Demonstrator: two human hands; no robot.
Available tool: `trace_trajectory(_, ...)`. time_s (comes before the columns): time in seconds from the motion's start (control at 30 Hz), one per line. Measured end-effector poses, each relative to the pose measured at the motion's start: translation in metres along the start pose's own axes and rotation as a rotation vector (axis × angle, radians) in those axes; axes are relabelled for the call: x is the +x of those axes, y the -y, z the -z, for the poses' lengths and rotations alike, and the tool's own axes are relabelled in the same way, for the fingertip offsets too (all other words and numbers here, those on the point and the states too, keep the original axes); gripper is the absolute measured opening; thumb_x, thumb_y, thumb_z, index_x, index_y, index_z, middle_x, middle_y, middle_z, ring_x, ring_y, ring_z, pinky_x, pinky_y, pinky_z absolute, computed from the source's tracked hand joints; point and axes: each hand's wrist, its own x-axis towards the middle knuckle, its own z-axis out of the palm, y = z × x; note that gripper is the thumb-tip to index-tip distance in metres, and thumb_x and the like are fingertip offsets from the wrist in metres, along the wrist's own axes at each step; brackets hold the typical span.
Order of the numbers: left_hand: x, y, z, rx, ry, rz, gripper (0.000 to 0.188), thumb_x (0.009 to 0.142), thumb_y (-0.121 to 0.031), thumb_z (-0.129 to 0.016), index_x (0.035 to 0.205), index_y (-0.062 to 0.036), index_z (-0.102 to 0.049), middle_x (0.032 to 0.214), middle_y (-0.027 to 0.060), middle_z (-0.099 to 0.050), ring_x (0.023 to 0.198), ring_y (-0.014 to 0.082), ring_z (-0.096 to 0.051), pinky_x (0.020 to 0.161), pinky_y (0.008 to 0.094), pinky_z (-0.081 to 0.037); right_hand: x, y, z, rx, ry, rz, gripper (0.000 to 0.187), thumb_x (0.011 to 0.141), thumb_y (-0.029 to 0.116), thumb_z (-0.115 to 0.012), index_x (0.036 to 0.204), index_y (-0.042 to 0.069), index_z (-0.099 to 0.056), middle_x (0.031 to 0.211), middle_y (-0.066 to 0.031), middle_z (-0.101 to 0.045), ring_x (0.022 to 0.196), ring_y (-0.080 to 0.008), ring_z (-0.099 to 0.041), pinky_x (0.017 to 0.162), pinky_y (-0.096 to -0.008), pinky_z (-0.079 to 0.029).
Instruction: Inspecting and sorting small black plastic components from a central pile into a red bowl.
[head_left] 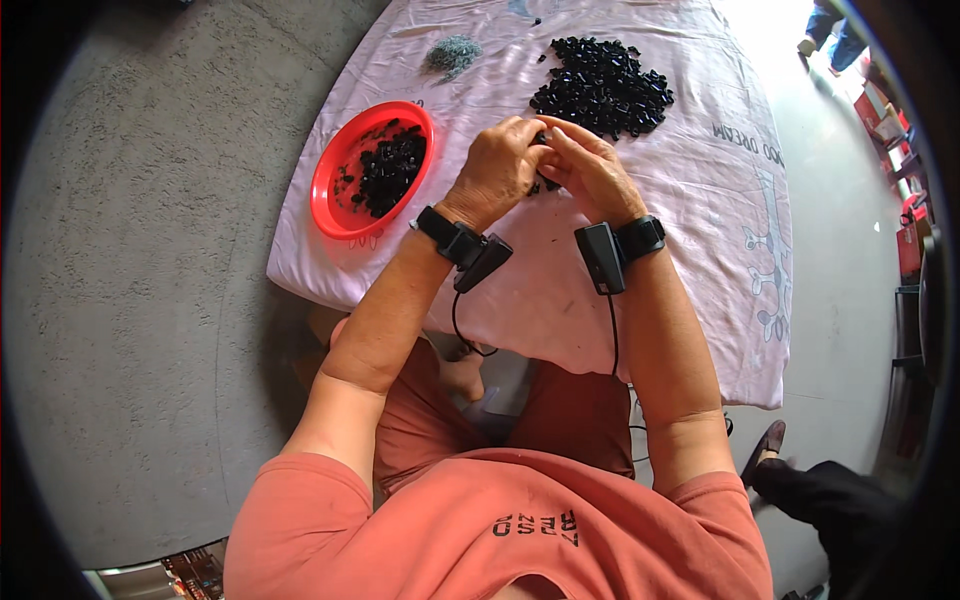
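Observation:
My left hand and my right hand meet over the cloth-covered table, fingertips pinched together. A small black piece shows at the left fingertips; whatever the right fingers pinch is too small and covered to make out. A few more black pieces lie just under the hands. Beyond them spreads a large pile of small shiny black pieces. To the left, a round red basin holds a heap of similar black parts. Farther back sits a little mound of small grey-silver bits.
A pale pink printed cloth covers the table. Black devices are strapped to my wrists, with cables hanging down. Another person's dark-trousered leg is at the lower right; someone's legs appear far right. Shelves with red boxes line the right.

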Motion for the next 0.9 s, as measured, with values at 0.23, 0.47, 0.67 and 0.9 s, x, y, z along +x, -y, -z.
trace_trajectory(0.23, -0.002, 0.002, 0.003, 0.017, -0.047, -0.064, 0.018, 0.085, -0.003, -0.056, 0.102, 0.0035, -0.058, 0.094, 0.0211, -0.062, 0.089, 0.0395, -0.060, 0.076, 0.0452, -0.050, -0.005, -0.002, -0.013, -0.168, -0.001, 0.118, 0.038, 0.092, 0.014, -0.066, 0.126, 0.001, -0.059, 0.103, -0.0040, -0.067, 0.089, -0.0084, -0.061, 0.081, -0.0233, -0.050)
trace_trajectory(0.47, 0.000, -0.003, 0.001, 0.034, -0.059, -0.054, 0.012, 0.085, -0.002, -0.052, 0.096, 0.0020, -0.056, 0.092, 0.0203, -0.061, 0.088, 0.0396, -0.059, 0.075, 0.0462, -0.049, -0.004, -0.001, -0.016, -0.148, -0.040, 0.141, 0.032, 0.090, 0.013, -0.067, 0.119, -0.001, -0.063, 0.102, -0.0038, -0.069, 0.087, -0.0075, -0.062, 0.080, -0.0228, -0.050)
trace_trajectory(0.67, 0.002, -0.006, 0.001, 0.040, -0.039, -0.045, 0.012, 0.085, -0.002, -0.054, 0.097, 0.0012, -0.058, 0.091, 0.0203, -0.062, 0.088, 0.0392, -0.060, 0.074, 0.0451, -0.049, -0.006, -0.002, -0.015, -0.095, -0.062, 0.131, 0.029, 0.090, 0.015, -0.068, 0.115, 0.000, -0.066, 0.102, -0.0043, -0.069, 0.087, -0.0088, -0.063, 0.080, -0.0241, -0.051)
trace_trajectory(0.9, -0.024, 0.029, 0.022, 0.226, -0.227, 0.153, 0.016, 0.090, -0.010, -0.061, 0.102, 0.0006, -0.064, 0.093, 0.0207, -0.066, 0.085, 0.0372, -0.065, 0.072, 0.0405, -0.051, -0.001, 0.006, 0.000, -0.012, -0.142, 0.209, 0.043, 0.094, 0.013, -0.062, 0.134, 0.002, -0.049, 0.102, -0.0113, -0.067, 0.085, -0.0118, -0.065, 0.078, -0.0236, -0.055)
